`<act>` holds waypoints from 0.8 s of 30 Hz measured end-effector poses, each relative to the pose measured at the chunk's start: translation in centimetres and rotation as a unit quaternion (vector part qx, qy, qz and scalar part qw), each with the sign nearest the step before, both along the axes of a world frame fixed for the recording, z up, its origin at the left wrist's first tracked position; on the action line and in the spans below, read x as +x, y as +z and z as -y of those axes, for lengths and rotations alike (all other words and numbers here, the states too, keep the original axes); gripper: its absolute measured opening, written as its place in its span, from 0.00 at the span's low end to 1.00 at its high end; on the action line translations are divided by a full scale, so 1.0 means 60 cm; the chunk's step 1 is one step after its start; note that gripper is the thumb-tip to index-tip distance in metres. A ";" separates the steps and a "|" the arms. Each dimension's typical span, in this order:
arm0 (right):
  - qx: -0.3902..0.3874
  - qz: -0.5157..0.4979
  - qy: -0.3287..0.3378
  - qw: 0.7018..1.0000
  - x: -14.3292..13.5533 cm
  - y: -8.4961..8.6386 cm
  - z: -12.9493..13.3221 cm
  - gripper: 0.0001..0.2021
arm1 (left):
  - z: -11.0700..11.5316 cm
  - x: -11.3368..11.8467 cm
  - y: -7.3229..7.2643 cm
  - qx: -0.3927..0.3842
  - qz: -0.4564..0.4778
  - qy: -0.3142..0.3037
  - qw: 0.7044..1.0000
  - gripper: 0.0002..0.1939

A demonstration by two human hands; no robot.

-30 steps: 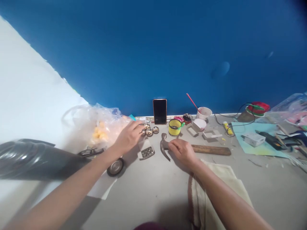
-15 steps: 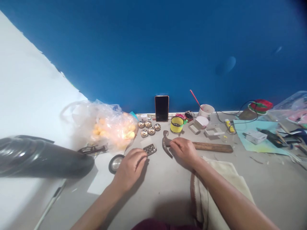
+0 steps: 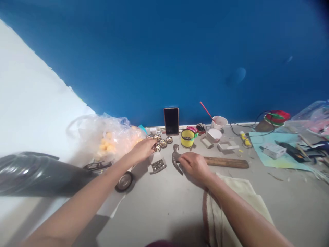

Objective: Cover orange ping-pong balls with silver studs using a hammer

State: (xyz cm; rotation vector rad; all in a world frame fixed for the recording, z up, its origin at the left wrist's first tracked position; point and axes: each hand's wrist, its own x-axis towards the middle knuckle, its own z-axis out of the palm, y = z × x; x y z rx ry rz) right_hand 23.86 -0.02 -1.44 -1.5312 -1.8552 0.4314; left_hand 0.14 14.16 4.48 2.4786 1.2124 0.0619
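My left hand (image 3: 144, 150) reaches to the cluster of shiny gold-and-dark balls (image 3: 163, 143). Its fingers are bent together on the nearest ball at the cluster's left, partly covering it. Just in front of that hand lies a small open box (image 3: 158, 166) of little metal pieces, too small to name surely. My right hand (image 3: 195, 166) is closed round the neck of a claw hammer (image 3: 226, 162), close under its head. The hammer lies across the table, its wooden handle pointing right.
A phone (image 3: 171, 121) leans on the blue wall. Near it stand a yellow tin (image 3: 187, 138) and a white cup (image 3: 219, 122). A plastic bag (image 3: 108, 133), a round black-rimmed metal piece (image 3: 124, 181) and a dark roll (image 3: 43, 175) are at left. Folded cloth (image 3: 238, 195) lies under my right forearm.
My left hand has moved from the small box forward to the shiny balls. The box now shows more fully. My right hand stays on the hammer; the view has shifted slightly.
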 end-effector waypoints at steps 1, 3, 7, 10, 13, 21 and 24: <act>-0.004 0.003 0.001 1.000 0.000 0.000 0.000 0.16 | -0.006 0.000 -0.002 -0.008 -0.003 -0.009 1.000 0.15; -0.013 0.008 0.008 1.000 0.000 0.001 -0.001 0.16 | -0.014 0.001 -0.009 -0.015 -0.005 -0.021 1.000 0.16; -0.015 0.023 0.013 1.000 0.000 -0.001 -0.001 0.16 | -0.013 0.005 -0.023 -0.033 0.019 -0.007 0.999 0.21; -0.014 0.033 0.012 0.999 0.000 -0.001 0.000 0.16 | -0.009 0.014 -0.024 -0.047 0.037 0.007 0.998 0.22; -0.018 0.038 0.018 0.999 0.000 0.000 0.000 0.16 | -0.006 0.022 -0.017 -0.024 0.002 0.024 0.999 0.18; -0.033 0.041 0.015 0.998 0.000 0.001 -0.001 0.16 | -0.014 0.007 -0.013 0.061 -0.057 0.096 0.992 0.11; -0.032 0.038 0.017 0.999 0.000 0.001 -0.001 0.15 | -0.011 0.007 -0.011 0.076 -0.062 0.092 0.991 0.15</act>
